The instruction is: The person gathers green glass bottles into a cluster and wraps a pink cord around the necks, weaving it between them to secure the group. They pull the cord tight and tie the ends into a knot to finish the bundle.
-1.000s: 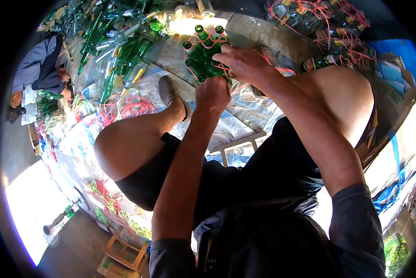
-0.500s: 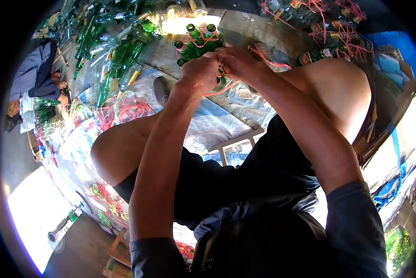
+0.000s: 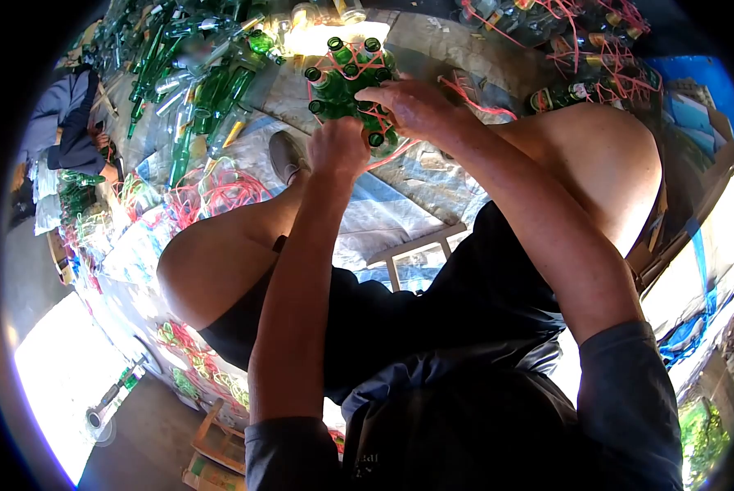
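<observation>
A cluster of several green glass bottles [image 3: 334, 85] stands upright at the top centre, with pink string [image 3: 352, 57] wound around the necks. My left hand [image 3: 339, 147] is closed at the near left side of the cluster; what it holds, if anything, is hidden. My right hand [image 3: 408, 105] reaches over the right side of the bottles, fingers stretched toward the middle necks. A loose length of pink string [image 3: 396, 154] trails from the near side of the cluster.
Many loose bottles [image 3: 220, 94] lie at the upper left. String-tied bottles [image 3: 592, 61] are at the upper right. Tangled pink string [image 3: 228, 192] lies left. Another person's arm [image 3: 81, 155] shows at the far left. A cardboard box [image 3: 702, 196] stands right.
My hands have moved apart. My left hand has come down and left, and my right hand has opened over the bottles. The other person's arm at the far left has shifted.
</observation>
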Motion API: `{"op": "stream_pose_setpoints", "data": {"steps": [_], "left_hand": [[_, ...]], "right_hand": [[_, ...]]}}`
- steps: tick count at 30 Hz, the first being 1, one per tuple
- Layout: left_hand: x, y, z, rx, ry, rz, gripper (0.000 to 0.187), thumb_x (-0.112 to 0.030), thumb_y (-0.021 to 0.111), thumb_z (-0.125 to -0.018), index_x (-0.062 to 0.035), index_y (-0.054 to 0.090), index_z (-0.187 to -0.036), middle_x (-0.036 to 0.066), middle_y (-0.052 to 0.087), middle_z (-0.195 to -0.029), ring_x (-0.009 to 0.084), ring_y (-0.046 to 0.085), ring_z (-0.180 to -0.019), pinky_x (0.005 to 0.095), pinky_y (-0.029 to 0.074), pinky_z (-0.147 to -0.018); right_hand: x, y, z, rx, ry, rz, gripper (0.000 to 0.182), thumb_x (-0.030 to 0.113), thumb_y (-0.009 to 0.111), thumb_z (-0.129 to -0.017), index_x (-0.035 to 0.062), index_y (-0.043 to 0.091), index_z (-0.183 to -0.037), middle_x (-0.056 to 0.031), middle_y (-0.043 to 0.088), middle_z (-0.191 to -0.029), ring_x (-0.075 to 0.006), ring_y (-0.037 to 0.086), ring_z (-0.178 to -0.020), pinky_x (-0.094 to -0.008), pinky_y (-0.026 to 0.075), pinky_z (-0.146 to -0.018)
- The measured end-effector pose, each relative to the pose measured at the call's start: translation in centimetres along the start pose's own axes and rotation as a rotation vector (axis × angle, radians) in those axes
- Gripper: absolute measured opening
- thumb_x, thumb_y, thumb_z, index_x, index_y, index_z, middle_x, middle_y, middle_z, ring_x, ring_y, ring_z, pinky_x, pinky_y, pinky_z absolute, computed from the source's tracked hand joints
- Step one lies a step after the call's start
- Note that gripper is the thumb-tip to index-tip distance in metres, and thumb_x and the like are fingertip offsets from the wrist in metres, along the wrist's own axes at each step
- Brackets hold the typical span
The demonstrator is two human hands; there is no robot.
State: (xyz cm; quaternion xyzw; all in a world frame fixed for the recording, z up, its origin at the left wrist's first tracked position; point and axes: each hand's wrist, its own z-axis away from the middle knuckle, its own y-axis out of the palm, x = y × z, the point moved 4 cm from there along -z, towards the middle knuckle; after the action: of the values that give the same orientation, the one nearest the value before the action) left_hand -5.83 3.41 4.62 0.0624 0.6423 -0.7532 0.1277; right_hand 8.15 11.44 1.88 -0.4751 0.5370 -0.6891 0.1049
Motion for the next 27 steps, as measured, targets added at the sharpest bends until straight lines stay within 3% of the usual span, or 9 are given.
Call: {"op": "stream_pose_setpoints", "data": {"steps": [9,10,13,15,18,22,27], "left_hand": [[1.5,2.8,2.6,-0.208,-0.271,0.371,0.02,-0.028,0.069,-0.089,-0.01,0.079,-0.091,0.021,0.074,-0.086,0.0474,0.071,-0.084,0.0524,0.058,-0.073],[1.9,3.6,3.2,-0.25,-0.258,0.443,0.021,-0.028,0.07,-0.091,-0.0087,0.078,-0.095,0.019,0.075,-0.085,0.0404,0.074,-0.081,0.0463,0.057,-0.07],[2.6,4.2,4.2,-0.126,-0.31,0.602,0.023,-0.027,0.072,-0.093,-0.0074,0.076,-0.104,0.013,0.076,-0.082,0.0248,0.073,-0.075,0.0378,0.056,-0.066],[2.9,6.1,4.2,-0.194,-0.451,0.754,0.019,-0.022,0.072,-0.083,-0.0071,0.079,-0.092,0.019,0.074,-0.078,0.0383,0.072,-0.074,0.0459,0.055,-0.069],[2.7,6.8,4.8,-0.283,-0.525,0.819,0.019,-0.02,0.075,-0.082,-0.0065,0.079,-0.094,0.019,0.075,-0.078,0.0364,0.073,-0.073,0.0446,0.054,-0.068],[2.4,7.6,4.9,-0.334,-0.633,0.863,0.018,-0.021,0.076,-0.081,-0.0066,0.079,-0.093,0.019,0.074,-0.078,0.0365,0.073,-0.074,0.0452,0.054,-0.068],[1.4,6.4,5.3,-0.387,-0.62,0.816,0.018,-0.021,0.077,-0.082,-0.0069,0.078,-0.092,0.018,0.074,-0.077,0.0373,0.072,-0.075,0.0467,0.053,-0.069]], "right_hand": [[0.3,-0.2,-0.1,0.041,-0.007,-0.018,0.065,-0.003,0.07,-0.08,0.0153,0.059,-0.142,-0.011,0.07,-0.1,-0.0296,0.066,-0.099,-0.043,0.046,-0.097],[0.3,-0.1,-0.2,0.05,-0.003,-0.018,0.064,-0.002,0.07,-0.081,0.0148,0.059,-0.142,-0.011,0.07,-0.1,-0.0296,0.066,-0.1,-0.0428,0.046,-0.097],[0.4,0.0,-0.1,0.046,0.006,-0.033,0.061,-0.001,0.067,-0.083,0.0154,0.059,-0.142,-0.0121,0.07,-0.105,-0.031,0.065,-0.102,-0.0432,0.046,-0.098],[0.7,-0.5,0.1,0.044,0.023,-0.04,0.061,-0.001,0.065,-0.083,0.0166,0.06,-0.142,-0.013,0.071,-0.11,-0.0328,0.064,-0.104,-0.0438,0.047,-0.098],[0.9,-0.9,0.1,0.053,0.062,-0.074,0.064,-0.003,0.063,-0.082,0.02,0.061,-0.142,-0.0141,0.071,-0.12,-0.0368,0.062,-0.106,-0.0456,0.048,-0.098],[1.1,-1.0,0.0,0.045,0.069,-0.093,0.063,-0.002,0.062,-0.083,0.0215,0.062,-0.142,-0.0138,0.072,-0.117,-0.0342,0.062,-0.104,-0.045,0.05,-0.095],[1.6,-1.4,0.1,-0.016,0.037,-0.104,0.061,-0.001,0.061,-0.084,0.0232,0.064,-0.141,-0.0107,0.073,-0.109,-0.0312,0.062,-0.1,-0.0433,0.053,-0.09]]}}
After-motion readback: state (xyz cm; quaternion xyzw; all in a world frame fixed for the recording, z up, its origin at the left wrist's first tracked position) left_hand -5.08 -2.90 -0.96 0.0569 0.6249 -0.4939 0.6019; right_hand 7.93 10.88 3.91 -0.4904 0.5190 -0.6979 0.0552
